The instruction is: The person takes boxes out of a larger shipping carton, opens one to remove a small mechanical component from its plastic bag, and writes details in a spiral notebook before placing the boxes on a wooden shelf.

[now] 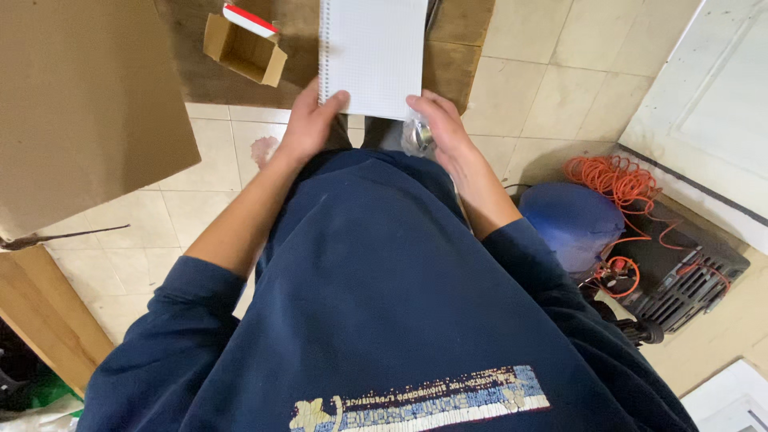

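Both of your hands pinch the spiral notebook (374, 56) by its lower corners above the tiled floor (544, 64); your right hand (438, 128) also clutches a crinkly clear packet (416, 136), which could slip, while your left hand (308, 120) grips only paper

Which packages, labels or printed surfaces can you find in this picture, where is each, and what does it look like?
Small cardboard box: top left on the floor, open, brown, red and white flap.
Large cardboard sheet: far left, flat, brown.
Print strip: bottom, on the navy sweatshirt, white, blue and yellow.
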